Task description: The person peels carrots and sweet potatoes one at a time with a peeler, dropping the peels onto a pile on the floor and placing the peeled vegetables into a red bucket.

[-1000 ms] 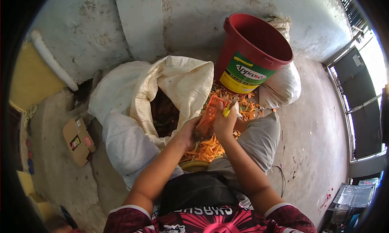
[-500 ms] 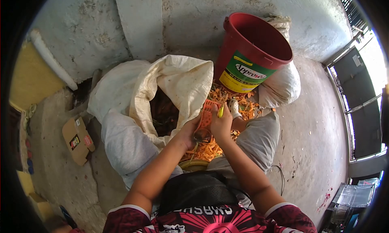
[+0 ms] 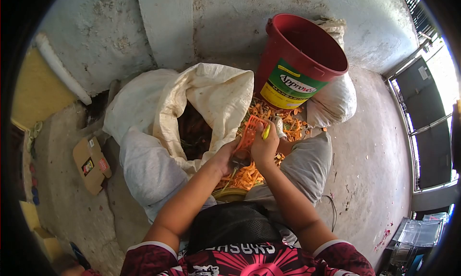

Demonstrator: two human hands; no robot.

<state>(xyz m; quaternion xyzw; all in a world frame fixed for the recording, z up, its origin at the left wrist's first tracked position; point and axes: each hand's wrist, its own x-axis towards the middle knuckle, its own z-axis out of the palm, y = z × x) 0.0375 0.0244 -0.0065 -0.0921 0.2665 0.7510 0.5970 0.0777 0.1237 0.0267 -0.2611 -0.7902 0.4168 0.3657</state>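
Observation:
Between my knees, my left hand (image 3: pixel 228 157) is closed around a carrot (image 3: pixel 247 139). Its far part is bright orange with a dotted look; the near end is dark brown with a thin green stem. My right hand (image 3: pixel 264 145) grips a yellow-handled peeler (image 3: pixel 266 131) against the carrot's right side; the blade is hidden. Below and beyond both hands lie orange carrot peelings (image 3: pixel 242 178), partly over a yellowish rim (image 3: pixel 230 195). To the left, an open white sack (image 3: pixel 218 96) holds dark, unpeeled-looking carrots (image 3: pixel 194 132).
A tall dark red bucket (image 3: pixel 269 60) stands beyond my hands, with a stuffed white sack (image 3: pixel 336 103) behind it. More peelings (image 3: pixel 290 125) lie around my white shoe (image 3: pixel 277 124). A cardboard piece (image 3: pixel 91 164) is on the floor at left; a wall (image 3: pixel 225 26) closes off the back.
The carrot has tilted and shifted slightly right and away from me. The peeler and my right hand have moved a little to the right; its handle is now turned more sideways.

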